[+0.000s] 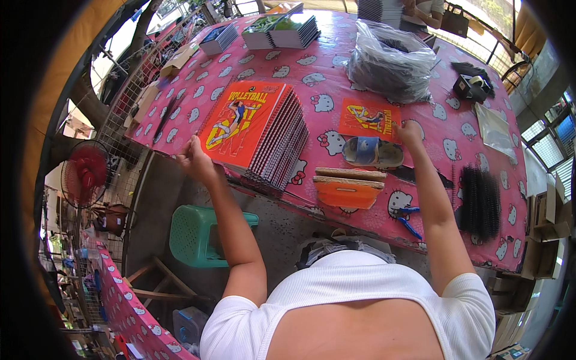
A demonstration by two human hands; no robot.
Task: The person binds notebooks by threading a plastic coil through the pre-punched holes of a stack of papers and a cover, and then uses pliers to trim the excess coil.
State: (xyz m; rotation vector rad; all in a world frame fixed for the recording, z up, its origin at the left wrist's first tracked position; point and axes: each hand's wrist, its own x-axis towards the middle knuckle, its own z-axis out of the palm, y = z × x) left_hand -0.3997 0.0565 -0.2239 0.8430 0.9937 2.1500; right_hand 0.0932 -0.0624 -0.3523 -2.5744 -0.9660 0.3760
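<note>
A tall stack of spiral-bound notebooks (273, 138) with orange volleyball covers stands at the table's near left. My left hand (201, 162) is at the stack's lower left corner, thumb and fingers apart, holding nothing that I can see. To the right, a loose orange cover (369, 120) lies turned sideways on the pink tablecloth. My right hand (410, 133) pinches its right edge. Just below the cover is what looks like a slide sandal (373, 151) with a blue strap. Nearer to me sits an orange-faced wooden block (348, 192), with blue-handled pliers (409, 223) beside it.
Black spiral coils (480, 201) lie at the right. A clear plastic bag (393, 63) of dark material, several book stacks (282, 33) and a black tape dispenser (471, 88) stand farther back. Another person (429, 12) is at the far edge. A green stool (195, 234) stands below left.
</note>
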